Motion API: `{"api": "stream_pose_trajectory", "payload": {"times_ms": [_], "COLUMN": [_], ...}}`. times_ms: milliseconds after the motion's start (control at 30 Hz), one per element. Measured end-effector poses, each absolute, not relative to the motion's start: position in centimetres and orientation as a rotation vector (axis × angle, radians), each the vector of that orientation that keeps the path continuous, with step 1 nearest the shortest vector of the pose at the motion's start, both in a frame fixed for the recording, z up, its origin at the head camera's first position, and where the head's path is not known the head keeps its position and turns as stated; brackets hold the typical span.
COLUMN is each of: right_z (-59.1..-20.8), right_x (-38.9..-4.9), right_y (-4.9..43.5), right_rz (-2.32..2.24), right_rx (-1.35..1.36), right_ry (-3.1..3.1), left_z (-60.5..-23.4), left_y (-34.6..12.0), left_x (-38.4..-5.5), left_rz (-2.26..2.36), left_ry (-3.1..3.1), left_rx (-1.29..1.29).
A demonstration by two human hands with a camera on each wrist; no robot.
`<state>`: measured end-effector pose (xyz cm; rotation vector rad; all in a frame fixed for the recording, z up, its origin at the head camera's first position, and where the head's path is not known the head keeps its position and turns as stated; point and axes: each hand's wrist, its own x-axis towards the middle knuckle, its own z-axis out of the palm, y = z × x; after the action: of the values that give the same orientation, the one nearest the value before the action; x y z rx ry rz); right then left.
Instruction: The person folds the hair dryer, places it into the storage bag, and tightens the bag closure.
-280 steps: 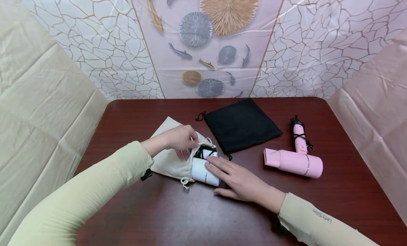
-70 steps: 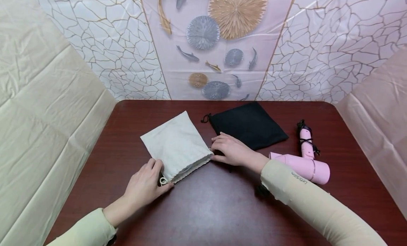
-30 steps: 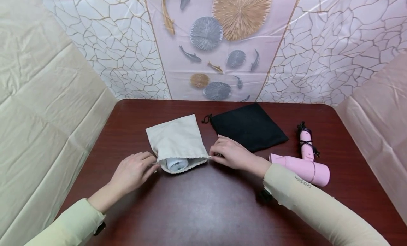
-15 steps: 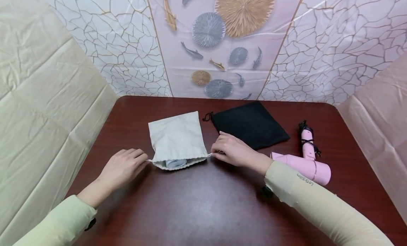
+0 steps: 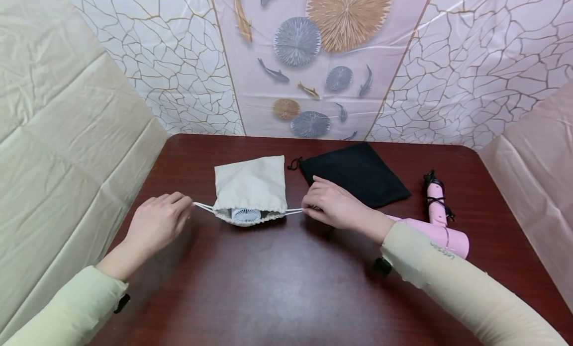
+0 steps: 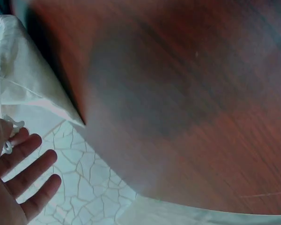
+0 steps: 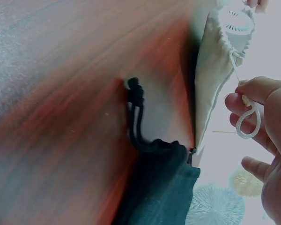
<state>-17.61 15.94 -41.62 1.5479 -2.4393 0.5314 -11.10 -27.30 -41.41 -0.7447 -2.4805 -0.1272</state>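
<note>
A cream cloth drawstring bag (image 5: 250, 182) lies on the table, its gathered mouth facing me. Inside the mouth shows the round, vented end of a white hair dryer (image 5: 246, 215); the bag hides the rest. My left hand (image 5: 156, 219) pinches the left drawstring (image 5: 203, 206), pulled out taut from the bag's corner. On the opposite side my right hand (image 5: 333, 204) pinches the right drawstring (image 5: 294, 211), also taut. In the right wrist view, a loose cord loop (image 7: 246, 136) hangs from between thumb and fingers. The left wrist view shows the other left fingers (image 6: 30, 180) spread loosely.
A black drawstring pouch (image 5: 353, 172) lies flat behind my right hand. At the right a pink hair dryer (image 5: 447, 239), its black cord (image 5: 436, 201) wound round the handle, is partly covered by my right forearm. A patterned backdrop (image 5: 309, 77) stands behind the table (image 5: 268, 286).
The white hair dryer, partly outside the bag earlier, is now inside. The bag has been turned mouth toward me. Both hands moved apart, drawing the cords out, and the mouth has gathered and narrowed.
</note>
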Motion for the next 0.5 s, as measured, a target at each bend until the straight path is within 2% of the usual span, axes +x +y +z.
{"api": "stream_pose_trajectory", "payload": {"times_ms": [500], "right_z": [-39.6], "right_x": [-17.8], "right_y": [17.4], "right_rz": [0.57], "right_rx": [1.499], "right_ry": [-2.404], "left_z": [-40.3], "left_y": [-28.3], "left_x": [-12.2], "left_rz": [-0.354], "left_ry": [-2.68], "left_rx": [-0.265]}}
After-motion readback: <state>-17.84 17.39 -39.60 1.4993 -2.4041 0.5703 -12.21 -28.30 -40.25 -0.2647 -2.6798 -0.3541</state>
